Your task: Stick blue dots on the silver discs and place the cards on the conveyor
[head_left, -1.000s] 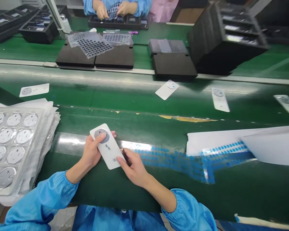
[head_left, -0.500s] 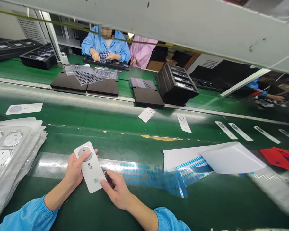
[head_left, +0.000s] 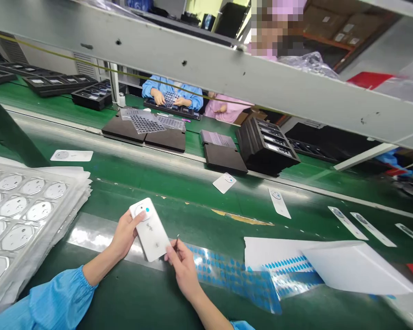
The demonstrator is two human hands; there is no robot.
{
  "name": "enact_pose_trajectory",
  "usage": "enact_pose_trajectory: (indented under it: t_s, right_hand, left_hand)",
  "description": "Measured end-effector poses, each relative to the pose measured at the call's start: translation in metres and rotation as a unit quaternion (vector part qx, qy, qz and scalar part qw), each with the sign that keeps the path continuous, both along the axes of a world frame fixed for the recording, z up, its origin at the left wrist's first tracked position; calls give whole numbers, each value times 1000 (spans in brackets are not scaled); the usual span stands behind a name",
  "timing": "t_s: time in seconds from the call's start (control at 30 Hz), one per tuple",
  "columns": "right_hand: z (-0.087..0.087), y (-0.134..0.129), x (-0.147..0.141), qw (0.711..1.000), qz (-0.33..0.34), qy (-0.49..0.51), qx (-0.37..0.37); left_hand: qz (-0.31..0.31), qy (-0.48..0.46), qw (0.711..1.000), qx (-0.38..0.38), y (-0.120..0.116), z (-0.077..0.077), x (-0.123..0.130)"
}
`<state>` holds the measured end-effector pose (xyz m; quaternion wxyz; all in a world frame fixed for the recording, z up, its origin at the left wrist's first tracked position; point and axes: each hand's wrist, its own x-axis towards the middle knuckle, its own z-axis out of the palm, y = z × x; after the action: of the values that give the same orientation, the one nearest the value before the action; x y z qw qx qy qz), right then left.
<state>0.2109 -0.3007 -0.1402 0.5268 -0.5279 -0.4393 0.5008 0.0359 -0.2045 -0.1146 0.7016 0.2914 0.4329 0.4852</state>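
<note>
A white phone-shaped panel [head_left: 155, 238] with a round camera area and a blue dot at its top is held tilted over the green bench. My left hand [head_left: 125, 233] grips its upper left edge, thumb on the round area. At the lower right corner, my right hand [head_left: 184, 266] pinches the panel between thumb and fingers; a thin dark tool [head_left: 177, 239] sticks up from that hand. Clear film with rows of blue stickers [head_left: 227, 277] lies right of the hands. Beside it rests a white backing sheet [head_left: 268, 252].
Trays of round silver parts [head_left: 12, 206] are stacked at left. Several white panels, one here [head_left: 279, 203], lie along the green belt. Beyond are black trays [head_left: 266, 146] and a co-worker's blue sleeves [head_left: 192, 94]. A grey beam [head_left: 209, 68] crosses above.
The camera view has shifted, so the bench scene sits lower and further right. The held panel now shows a blue dot on its round area, and my left thumb sits beside it.
</note>
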Motion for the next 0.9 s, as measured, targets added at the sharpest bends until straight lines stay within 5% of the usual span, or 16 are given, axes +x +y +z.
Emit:
enact_pose_trajectory:
  t_s: [0.2, 0.33, 0.43, 0.57, 0.67, 0.77, 0.9]
  right_hand:
    - [22, 68, 36, 994, -109, 13, 13]
    - [33, 127, 66, 989, -144, -22, 27]
    - [32, 145, 81, 985, -151, -81, 14]
    - [23, 118, 87, 974, -164, -158, 6]
    - [12, 80, 85, 970, -153, -187, 0]
    - [-3, 50, 84, 955, -137, -264, 18]
    - [-15, 32, 83, 943, -125, -308, 36]
  left_hand:
    - [-18, 81, 988, 131, 6, -4, -7]
    - [-34, 113, 980, 161, 7, -5, -8]
    - [-41, 144, 973, 178, 5, -4, -9]
    - [-47, 242, 946, 212, 8, -1, -13]
    - [-46, 358, 901, 240, 32, 5, -19]
    - [-33, 491, 837, 240, 88, 14, -31]
    - [35, 654, 744, 137, 178, 24, -62]
